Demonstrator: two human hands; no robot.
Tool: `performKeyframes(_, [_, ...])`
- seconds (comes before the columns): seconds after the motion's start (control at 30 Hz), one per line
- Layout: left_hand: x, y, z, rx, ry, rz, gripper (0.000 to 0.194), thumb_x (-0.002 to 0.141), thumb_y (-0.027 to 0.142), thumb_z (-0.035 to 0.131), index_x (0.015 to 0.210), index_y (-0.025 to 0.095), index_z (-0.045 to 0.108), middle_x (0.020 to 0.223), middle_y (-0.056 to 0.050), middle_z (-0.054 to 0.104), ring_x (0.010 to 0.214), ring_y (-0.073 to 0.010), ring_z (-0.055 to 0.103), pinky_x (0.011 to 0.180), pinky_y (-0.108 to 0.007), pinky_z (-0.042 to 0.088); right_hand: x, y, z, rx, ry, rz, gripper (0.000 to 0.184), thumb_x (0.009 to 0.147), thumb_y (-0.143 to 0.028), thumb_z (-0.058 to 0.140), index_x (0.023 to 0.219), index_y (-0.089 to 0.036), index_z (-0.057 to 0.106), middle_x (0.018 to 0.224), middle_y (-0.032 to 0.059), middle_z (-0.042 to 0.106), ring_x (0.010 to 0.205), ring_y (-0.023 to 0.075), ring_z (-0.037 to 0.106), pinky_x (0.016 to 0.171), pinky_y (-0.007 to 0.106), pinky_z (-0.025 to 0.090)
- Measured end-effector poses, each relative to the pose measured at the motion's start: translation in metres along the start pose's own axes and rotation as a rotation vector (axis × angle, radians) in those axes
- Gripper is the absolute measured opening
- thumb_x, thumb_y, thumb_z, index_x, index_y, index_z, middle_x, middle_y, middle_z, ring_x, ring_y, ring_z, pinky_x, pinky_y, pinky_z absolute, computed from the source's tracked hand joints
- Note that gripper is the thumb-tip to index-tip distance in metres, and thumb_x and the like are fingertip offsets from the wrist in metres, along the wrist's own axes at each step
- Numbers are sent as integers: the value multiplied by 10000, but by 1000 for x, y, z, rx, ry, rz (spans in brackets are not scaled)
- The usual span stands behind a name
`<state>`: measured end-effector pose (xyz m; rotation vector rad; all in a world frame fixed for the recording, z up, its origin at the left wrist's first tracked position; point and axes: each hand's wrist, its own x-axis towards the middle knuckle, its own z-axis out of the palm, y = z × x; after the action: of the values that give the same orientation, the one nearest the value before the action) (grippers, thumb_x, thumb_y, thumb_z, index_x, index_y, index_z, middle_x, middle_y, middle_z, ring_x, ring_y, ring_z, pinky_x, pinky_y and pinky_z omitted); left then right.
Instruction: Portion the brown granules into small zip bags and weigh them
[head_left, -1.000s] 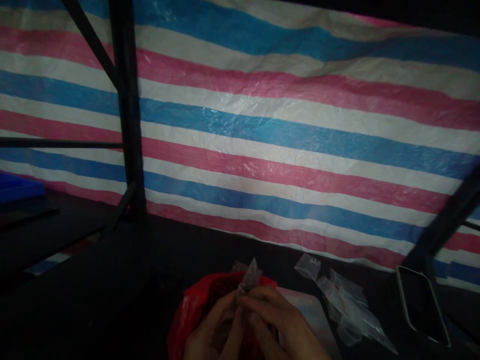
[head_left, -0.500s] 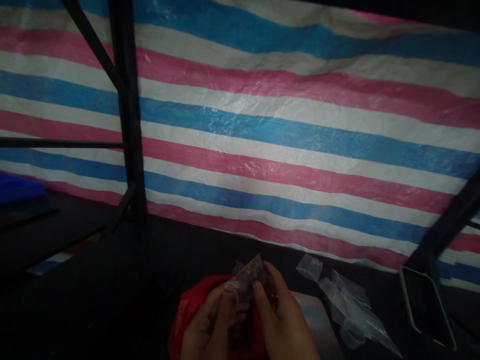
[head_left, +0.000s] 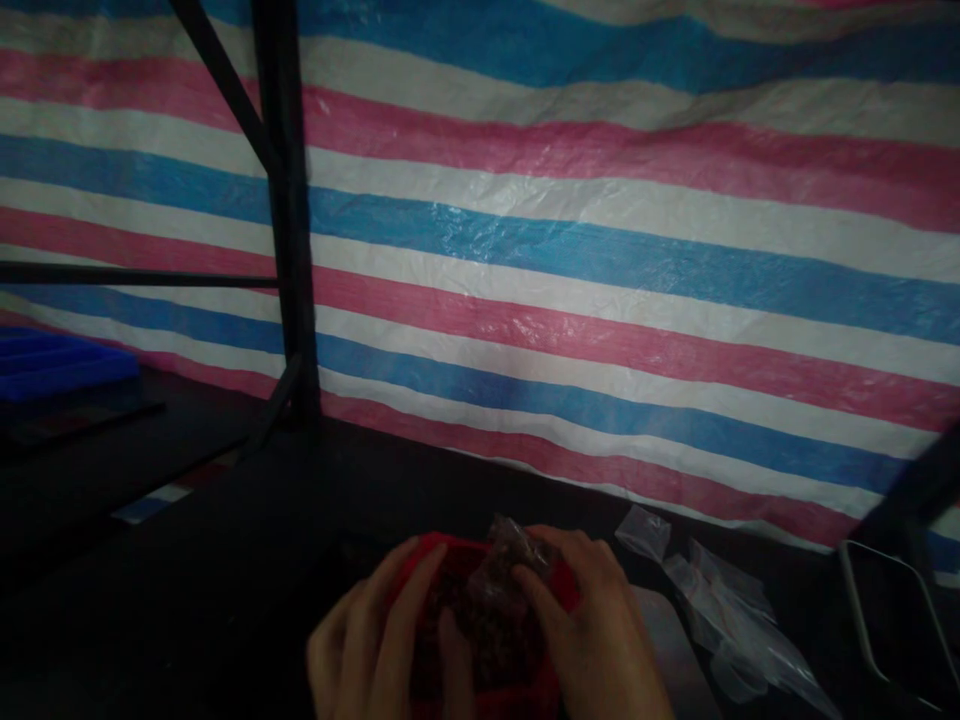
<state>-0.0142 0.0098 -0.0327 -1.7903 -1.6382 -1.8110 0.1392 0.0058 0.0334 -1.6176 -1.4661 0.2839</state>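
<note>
Red bag [head_left: 519, 702] open on black table [head_left: 247, 600], between both hands. Contents [head_left: 491, 640] dark, small, too dim to identify. Right hand [head_left: 600, 625]: small clear pouch [head_left: 504, 568] pinched between thumb and fingers, at the far side of the bag's mouth. Left hand [head_left: 364, 640]: fingers spread over the bag's left rim, thumb at the mouth; cannot tell whether it grips. Grey plate [head_left: 675, 640] just beside right hand, partly hidden. Farther right: loose clear pouches [head_left: 731, 605], then phone [head_left: 892, 620]. Striped sheet [head_left: 600, 300] behind.
</note>
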Motion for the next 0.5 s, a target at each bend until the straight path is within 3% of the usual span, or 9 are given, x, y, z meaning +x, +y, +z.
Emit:
performKeyframes(0.1, [6, -20, -1, 130, -58, -7, 420, 922, 359, 627, 1326, 254, 677, 1414, -203, 643, 1208, -451, 648, 995, -716, 498, 0, -6, -2, -34, -13, -21, 244, 838, -201, 745, 1019, -335, 840, 1057, 21, 820, 1045, 324, 712, 969, 471, 504])
performKeyframes(0.2, [7, -35, 1, -102, -272, -229, 425, 940, 423, 567, 1315, 256, 677, 1288, -151, 737, 1154, -373, 727, 960, -600, 592, -1, -9, -3, -53, 13, -90, 198, 874, -269, 731, 1021, -352, 834, 1048, 8, 826, 1014, 312, 727, 928, 454, 506])
performKeyframes(0.27, [8, -37, 1, -254, -345, -418, 438, 930, 477, 536, 1273, 249, 684, 1227, -122, 779, 1110, -339, 763, 965, -548, 611, -2, -11, -4, -62, 36, -136, 166, 896, -323, 711, 1005, -357, 832, 1031, 4, 831, 984, 304, 740, 885, 434, 514])
performKeyframes(0.4, [21, -25, -8, -424, -353, -614, 474, 832, 555, 599, 1168, 236, 702, 1119, -99, 807, 1020, -323, 780, 922, -480, 627, -3, -17, -2, -65, 113, -199, 162, 913, -386, 679, 950, -340, 830, 957, 7, 835, 887, 278, 760, 800, 391, 525])
performKeyframes(0.5, [35, -14, -13, -505, -277, -736, 509, 722, 596, 652, 1053, 214, 709, 999, -100, 799, 905, -319, 775, 805, -439, 643, -4, -21, -2, -76, 146, -212, 203, 926, -438, 660, 890, -330, 828, 882, 8, 830, 823, 266, 766, 747, 373, 528])
